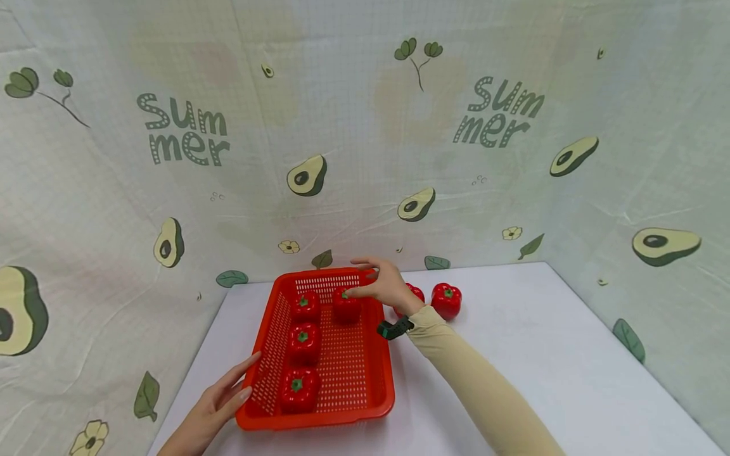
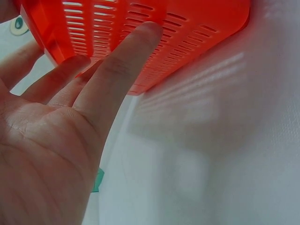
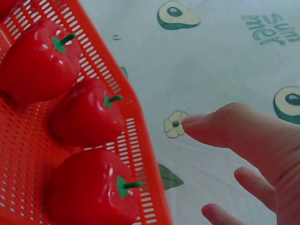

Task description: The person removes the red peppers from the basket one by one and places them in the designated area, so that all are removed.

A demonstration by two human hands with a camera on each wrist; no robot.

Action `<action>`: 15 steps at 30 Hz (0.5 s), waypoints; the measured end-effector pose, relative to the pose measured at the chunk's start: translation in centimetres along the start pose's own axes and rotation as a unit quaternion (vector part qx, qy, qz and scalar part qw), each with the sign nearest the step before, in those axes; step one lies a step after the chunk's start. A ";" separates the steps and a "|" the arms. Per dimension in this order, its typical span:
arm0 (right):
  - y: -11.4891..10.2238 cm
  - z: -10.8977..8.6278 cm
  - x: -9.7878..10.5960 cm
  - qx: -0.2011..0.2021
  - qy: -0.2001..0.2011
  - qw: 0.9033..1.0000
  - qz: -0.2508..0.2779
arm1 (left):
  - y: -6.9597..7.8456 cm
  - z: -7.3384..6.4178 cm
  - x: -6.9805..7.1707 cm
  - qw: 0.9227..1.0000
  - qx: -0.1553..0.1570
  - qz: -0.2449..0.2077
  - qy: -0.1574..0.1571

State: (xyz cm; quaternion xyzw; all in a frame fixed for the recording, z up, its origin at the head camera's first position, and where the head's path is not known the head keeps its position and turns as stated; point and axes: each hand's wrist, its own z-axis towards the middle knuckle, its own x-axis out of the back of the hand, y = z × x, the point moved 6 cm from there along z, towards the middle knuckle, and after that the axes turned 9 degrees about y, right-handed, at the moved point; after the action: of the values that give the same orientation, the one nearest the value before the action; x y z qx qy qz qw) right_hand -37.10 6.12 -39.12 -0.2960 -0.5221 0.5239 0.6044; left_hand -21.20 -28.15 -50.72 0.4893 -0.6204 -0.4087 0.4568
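A red plastic basket (image 1: pixel 315 420) with slotted walls holds several red bell peppers with green stems. Three of them, including the front pepper (image 1: pixel 299 391), line its left side; another pepper (image 1: pixel 346 308) sits at the back right. Over that back corner hovers my right hand (image 1: pixel 383 286), fingers spread and holding nothing. In the right wrist view, its thumb and fingers stand apart from the peppers (image 3: pixel 86 112). My left hand (image 1: pixel 219 399) is at the basket's left wall, and in the left wrist view its fairly straight fingers (image 2: pixel 117 70) lie against the slotted side.
Two more bell peppers stand on the white table right of the basket, one (image 1: pixel 447 301) in plain sight and one (image 1: pixel 415 292) partly behind my right hand. A cloth (image 1: pixel 353 126) printed with avocados hangs behind and along both sides of the table (image 1: pixel 513 329).
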 end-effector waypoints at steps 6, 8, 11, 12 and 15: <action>0.4 0.4 -1.3 -0.006 -0.007 1.000 -0.021 | -0.1 0.0 0.0 1.000 -0.003 0.008 0.005; 0.5 0.6 -1.8 -0.003 -0.009 1.000 -0.028 | -0.1 0.0 0.0 1.000 -0.002 0.010 0.007; 0.4 1.1 -2.5 0.008 -0.013 0.999 -0.039 | 0.0 0.1 0.0 1.000 -0.009 0.004 0.001; 0.5 1.2 -2.7 0.012 -0.016 0.999 -0.041 | 0.0 0.1 0.0 1.000 -0.011 0.002 -0.002; 0.7 1.8 -3.3 0.012 -0.020 0.998 -0.055 | 0.1 0.2 -0.1 1.000 -0.020 -0.002 -0.009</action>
State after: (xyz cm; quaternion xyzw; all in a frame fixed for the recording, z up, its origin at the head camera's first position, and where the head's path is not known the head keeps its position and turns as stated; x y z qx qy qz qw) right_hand -38.65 2.83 -40.30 -0.2493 -0.5434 0.5016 0.6253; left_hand -21.38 -28.07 -50.70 0.4780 -0.6152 -0.4263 0.4596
